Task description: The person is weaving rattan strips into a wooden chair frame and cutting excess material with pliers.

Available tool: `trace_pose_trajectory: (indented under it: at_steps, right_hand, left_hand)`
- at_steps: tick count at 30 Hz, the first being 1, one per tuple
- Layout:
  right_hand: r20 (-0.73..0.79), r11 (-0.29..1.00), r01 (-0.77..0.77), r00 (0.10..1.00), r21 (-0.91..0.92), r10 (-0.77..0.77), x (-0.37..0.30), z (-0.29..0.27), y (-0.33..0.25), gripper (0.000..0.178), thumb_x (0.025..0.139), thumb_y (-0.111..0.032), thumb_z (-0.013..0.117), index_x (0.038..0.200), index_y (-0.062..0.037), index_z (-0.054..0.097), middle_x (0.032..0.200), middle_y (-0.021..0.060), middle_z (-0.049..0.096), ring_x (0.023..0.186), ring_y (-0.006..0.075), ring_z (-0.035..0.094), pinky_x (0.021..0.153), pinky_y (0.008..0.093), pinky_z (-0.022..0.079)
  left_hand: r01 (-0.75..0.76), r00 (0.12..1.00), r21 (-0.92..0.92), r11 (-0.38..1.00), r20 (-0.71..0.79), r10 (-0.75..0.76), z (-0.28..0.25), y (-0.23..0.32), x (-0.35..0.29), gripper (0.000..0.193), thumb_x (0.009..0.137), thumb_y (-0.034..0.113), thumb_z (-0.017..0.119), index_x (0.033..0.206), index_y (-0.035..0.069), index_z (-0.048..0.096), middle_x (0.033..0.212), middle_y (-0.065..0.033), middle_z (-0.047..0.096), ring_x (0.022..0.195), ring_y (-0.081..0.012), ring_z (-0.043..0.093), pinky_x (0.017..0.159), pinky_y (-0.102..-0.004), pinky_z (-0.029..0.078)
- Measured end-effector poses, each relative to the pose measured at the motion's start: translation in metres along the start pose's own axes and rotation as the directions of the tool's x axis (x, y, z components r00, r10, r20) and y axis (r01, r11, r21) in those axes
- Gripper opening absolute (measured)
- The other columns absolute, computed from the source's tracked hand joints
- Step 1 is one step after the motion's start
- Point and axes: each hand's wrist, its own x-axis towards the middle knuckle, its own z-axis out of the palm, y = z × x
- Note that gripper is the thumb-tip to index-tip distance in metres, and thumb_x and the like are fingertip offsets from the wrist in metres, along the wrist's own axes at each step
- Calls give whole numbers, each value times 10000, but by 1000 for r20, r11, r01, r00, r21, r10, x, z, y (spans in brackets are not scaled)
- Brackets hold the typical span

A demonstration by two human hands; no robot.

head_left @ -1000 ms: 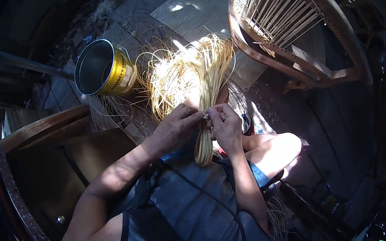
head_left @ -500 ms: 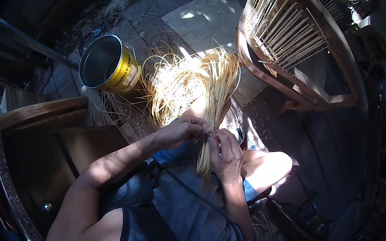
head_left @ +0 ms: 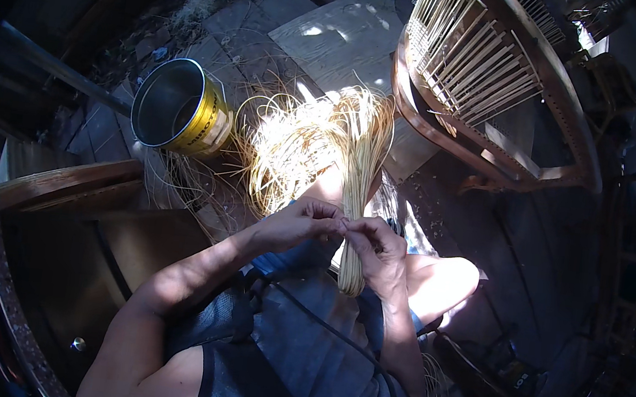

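A long bundle of pale cane strands [head_left: 360, 164] lies across my lap, its looped near end hanging below my hands. Above the narrow part of it, my left hand [head_left: 306, 219] pinches with thumb and fingertips closed. Against those fingertips, my right hand [head_left: 380, 252] is closed in a pinch of its own. What the fingertips hold is too small to make out; it may be a thin strand. A loose, tangled heap of cane [head_left: 284, 151] spreads sunlit to the left of the bundle, over my leg.
Left of the cane stands an open yellow metal bucket [head_left: 204, 123]. A wooden chair frame with woven cane spokes [head_left: 470, 58] is at the far right. A curved wooden furniture piece [head_left: 58, 181] is at the left. Flat boards [head_left: 338, 30] cover the ground ahead.
My fingertips have come together above the bundle, with the right hand turned slightly and its fingers more bent. The bundle's near end has shifted a little to the right.
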Motion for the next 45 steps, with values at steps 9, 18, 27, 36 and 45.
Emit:
trace_pose_trajectory:
  at_steps: [9,18,27,36,45]
  right_hand:
    - [-239,997,-65,970,-47,52,19,5,-3,171,987,-167,556,1030,-6,592,750,13,568,652,87,528,612,221,442]
    - [-255,999,-30,966,12,32,37,-25,-5,197,1013,-200,526,1011,-14,590,816,3,601,756,63,535,707,216,455]
    - [-137,996,-83,987,-22,79,49,-1,8,170,911,-106,596,1018,-5,681,856,108,659,830,195,657,712,301,495]
    - [-180,907,-294,917,300,356,43,-3,2,172,903,-69,622,1045,13,570,856,90,699,775,96,636,684,239,496]
    - [-194,939,-345,921,-6,337,45,1,-19,198,900,-122,634,1043,6,583,904,135,721,823,162,684,735,278,511]
  left_hand:
    - [-115,978,309,944,-133,163,-2,12,-10,183,964,134,603,1005,-25,683,824,-9,671,761,-44,578,696,-208,468]
    - [-186,868,410,893,-358,345,-29,3,-14,135,931,72,617,1030,0,673,825,-18,659,748,-76,604,648,-224,492]
    - [-458,674,807,373,41,738,24,45,9,472,798,-73,672,1233,73,558,978,-75,670,873,-178,677,724,-298,548]
    - [-346,760,738,580,-143,634,27,50,8,774,848,51,699,1487,125,269,1123,-160,652,930,-208,673,745,-324,557]
    - [-113,939,627,771,-187,290,18,63,-9,421,873,-42,619,1276,65,556,926,-101,707,848,-158,691,714,-264,544]
